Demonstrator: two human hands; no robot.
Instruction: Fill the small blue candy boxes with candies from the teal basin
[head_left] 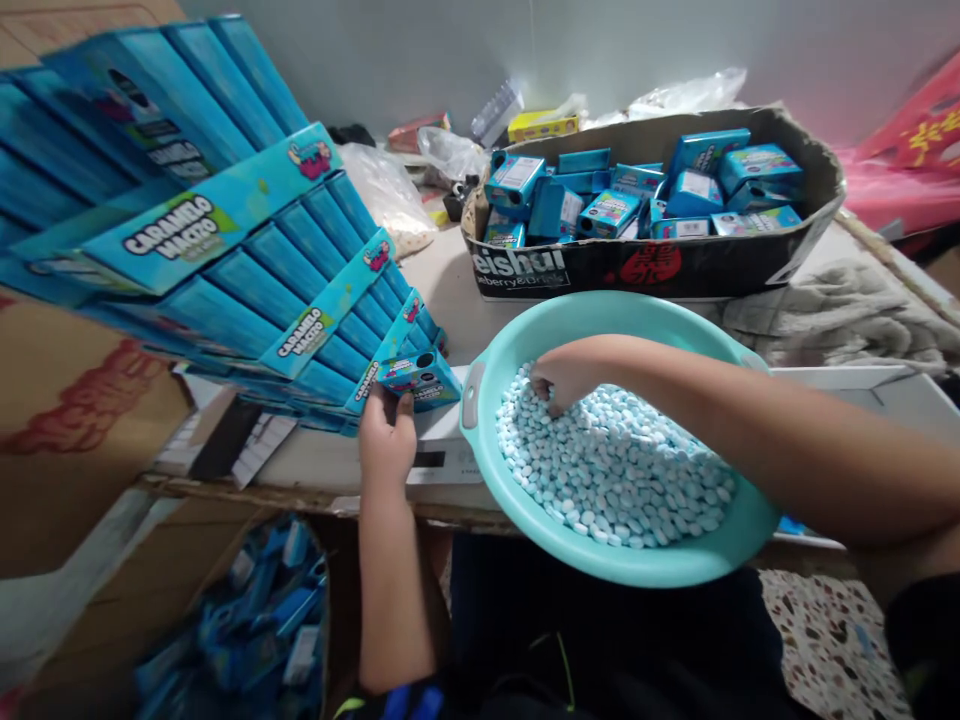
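Observation:
A small blue candy box (420, 378) is gripped between the thumb and fingers of my left hand (388, 428), just left of the basin and over a white scale (442, 462). My right hand (564, 378) reaches into the turquoise basin (637, 568), its fingers curled into the pale blue candies (637, 490). What those fingers hold, if anything, is hidden among the candies. Tall stacks of blue display trays (300, 335) labelled "Caramelo Macizo" rise beside my left hand.
Behind the basin stands a black cardboard box (600, 268) full of small blue boxes. A grey cloth (825, 315) lies at right. Plastic bags (382, 195) lie at the back. Below left, a large carton holds more blue boxes (255, 620).

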